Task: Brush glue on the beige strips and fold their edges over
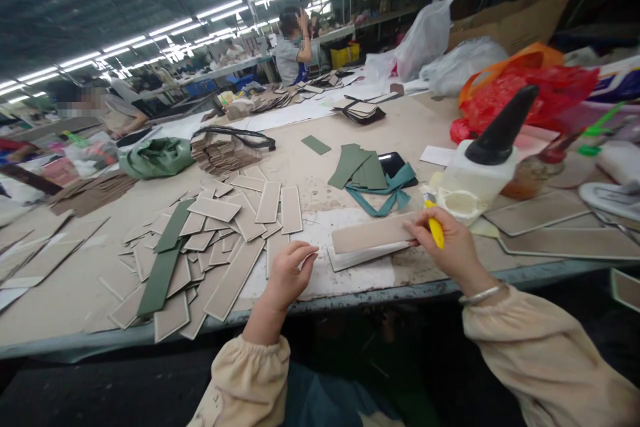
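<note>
- Beige sleeves gather at the wrists.
- Right hand: fingers pinch a smooth, oblong tan panel and yellow tool.
- Left hand: fingers curl, slightly parted.

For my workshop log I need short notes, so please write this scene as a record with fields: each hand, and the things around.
Left hand: left hand fingers partly curled, no object visible in it
Right hand: right hand holds a yellow tool and the end of a beige strip
Left side: loose pile of beige pieces, green strips on top
Beyond the strip: green pieces, teal ribbon
Right side: whitish bottle with black nozzle; red bag behind
</note>
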A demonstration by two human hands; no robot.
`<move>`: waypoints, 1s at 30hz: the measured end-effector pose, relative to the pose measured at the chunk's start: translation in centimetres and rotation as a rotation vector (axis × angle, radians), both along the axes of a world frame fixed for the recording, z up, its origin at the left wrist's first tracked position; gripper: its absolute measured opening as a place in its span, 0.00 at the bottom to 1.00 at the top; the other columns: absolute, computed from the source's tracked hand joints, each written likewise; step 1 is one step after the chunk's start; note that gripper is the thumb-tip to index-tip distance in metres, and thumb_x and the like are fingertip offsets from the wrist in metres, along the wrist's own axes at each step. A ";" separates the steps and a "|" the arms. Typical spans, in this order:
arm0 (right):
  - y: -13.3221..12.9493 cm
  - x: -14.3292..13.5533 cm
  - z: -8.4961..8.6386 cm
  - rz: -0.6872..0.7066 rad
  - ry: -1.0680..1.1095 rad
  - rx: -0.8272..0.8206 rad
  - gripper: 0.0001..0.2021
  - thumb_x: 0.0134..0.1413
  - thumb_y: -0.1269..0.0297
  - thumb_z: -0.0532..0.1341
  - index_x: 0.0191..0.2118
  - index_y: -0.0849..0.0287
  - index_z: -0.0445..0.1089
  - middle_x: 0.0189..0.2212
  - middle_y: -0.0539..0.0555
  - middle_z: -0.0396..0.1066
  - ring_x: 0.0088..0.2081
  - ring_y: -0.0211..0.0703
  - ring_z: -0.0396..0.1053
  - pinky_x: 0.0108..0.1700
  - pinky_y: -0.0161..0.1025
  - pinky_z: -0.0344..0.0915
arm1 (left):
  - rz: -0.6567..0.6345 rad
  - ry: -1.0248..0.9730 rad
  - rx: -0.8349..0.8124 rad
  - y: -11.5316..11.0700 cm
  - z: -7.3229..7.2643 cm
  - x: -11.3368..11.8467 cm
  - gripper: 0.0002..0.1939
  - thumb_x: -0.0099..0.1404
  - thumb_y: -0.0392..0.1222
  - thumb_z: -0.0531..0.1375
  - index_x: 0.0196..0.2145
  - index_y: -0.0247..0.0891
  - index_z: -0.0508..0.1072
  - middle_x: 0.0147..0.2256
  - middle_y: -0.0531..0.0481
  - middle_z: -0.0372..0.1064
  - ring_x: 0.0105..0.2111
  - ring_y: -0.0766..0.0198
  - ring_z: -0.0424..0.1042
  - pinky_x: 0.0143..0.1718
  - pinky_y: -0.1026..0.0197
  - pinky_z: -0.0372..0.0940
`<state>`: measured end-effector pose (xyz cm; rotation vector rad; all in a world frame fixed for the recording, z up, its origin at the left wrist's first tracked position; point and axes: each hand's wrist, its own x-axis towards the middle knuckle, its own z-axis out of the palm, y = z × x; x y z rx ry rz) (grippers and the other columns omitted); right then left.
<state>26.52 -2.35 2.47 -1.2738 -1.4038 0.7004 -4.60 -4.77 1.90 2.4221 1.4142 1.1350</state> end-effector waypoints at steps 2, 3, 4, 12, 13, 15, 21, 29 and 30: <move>0.3 0.3 -0.4 -0.020 0.005 -0.037 0.14 0.49 0.53 0.66 0.30 0.56 0.63 0.26 0.47 0.66 0.21 0.38 0.71 0.20 0.32 0.68 | -0.068 0.043 -0.089 0.1 -0.8 -0.5 0.07 0.65 0.36 0.57 0.36 0.38 0.77 0.34 0.46 0.73 0.35 0.63 0.73 0.38 0.61 0.70; 0.4 0.3 -0.5 -0.017 0.002 -0.054 0.14 0.48 0.52 0.66 0.31 0.56 0.63 0.26 0.47 0.66 0.20 0.38 0.71 0.20 0.32 0.69 | -0.103 0.061 -0.127 0.1 -1.1 -0.5 0.08 0.65 0.36 0.57 0.36 0.39 0.77 0.34 0.46 0.74 0.35 0.63 0.73 0.38 0.61 0.70; 0.4 0.3 -0.7 -0.007 -0.004 -0.068 0.15 0.48 0.52 0.66 0.30 0.56 0.63 0.25 0.47 0.66 0.20 0.38 0.70 0.20 0.33 0.69 | -0.133 0.080 -0.159 0.1 -1.4 -0.4 0.08 0.65 0.36 0.57 0.37 0.39 0.77 0.34 0.45 0.74 0.35 0.63 0.73 0.38 0.61 0.70; 0.8 -0.4 -1.2 0.063 -0.050 -0.158 0.14 0.48 0.52 0.65 0.30 0.55 0.63 0.24 0.47 0.67 0.19 0.39 0.70 0.20 0.34 0.68 | -0.206 0.238 -0.225 0.7 -2.5 0.7 0.09 0.65 0.36 0.57 0.38 0.39 0.79 0.35 0.46 0.74 0.36 0.62 0.72 0.40 0.60 0.68; 1.0 -0.5 -1.4 0.066 -0.056 -0.165 0.14 0.48 0.52 0.64 0.30 0.55 0.63 0.24 0.47 0.67 0.19 0.39 0.70 0.20 0.34 0.68 | -0.209 0.254 -0.223 0.8 -2.5 0.7 0.09 0.65 0.36 0.57 0.38 0.39 0.79 0.35 0.46 0.75 0.37 0.62 0.72 0.41 0.60 0.68; 1.3 -0.5 -1.8 0.069 -0.078 -0.179 0.14 0.48 0.52 0.64 0.30 0.55 0.63 0.23 0.47 0.66 0.19 0.40 0.71 0.20 0.34 0.67 | -0.216 0.278 -0.220 0.8 -2.4 0.7 0.10 0.66 0.36 0.57 0.37 0.40 0.79 0.35 0.46 0.75 0.37 0.61 0.72 0.41 0.60 0.68; 1.8 -0.6 -2.3 0.063 -0.140 -0.181 0.12 0.49 0.54 0.63 0.29 0.55 0.63 0.23 0.48 0.68 0.18 0.40 0.70 0.18 0.33 0.64 | -0.225 0.303 -0.210 0.8 -1.9 0.8 0.10 0.65 0.35 0.57 0.36 0.40 0.79 0.34 0.47 0.75 0.36 0.61 0.71 0.39 0.59 0.68; 1.8 -0.7 -2.5 0.044 -0.257 -0.179 0.07 0.49 0.58 0.62 0.29 0.55 0.65 0.19 0.47 0.67 0.17 0.40 0.69 0.21 0.35 0.64 | -0.215 0.312 -0.223 0.8 -2.0 0.9 0.10 0.65 0.35 0.57 0.35 0.39 0.79 0.35 0.47 0.75 0.36 0.61 0.72 0.40 0.58 0.68; 1.8 -0.7 -2.6 0.049 -0.270 -0.178 0.07 0.50 0.59 0.61 0.29 0.55 0.65 0.18 0.47 0.67 0.18 0.41 0.69 0.22 0.35 0.64 | -0.213 0.308 -0.219 0.8 -2.0 0.9 0.10 0.65 0.35 0.57 0.35 0.39 0.79 0.35 0.47 0.75 0.36 0.61 0.72 0.39 0.59 0.68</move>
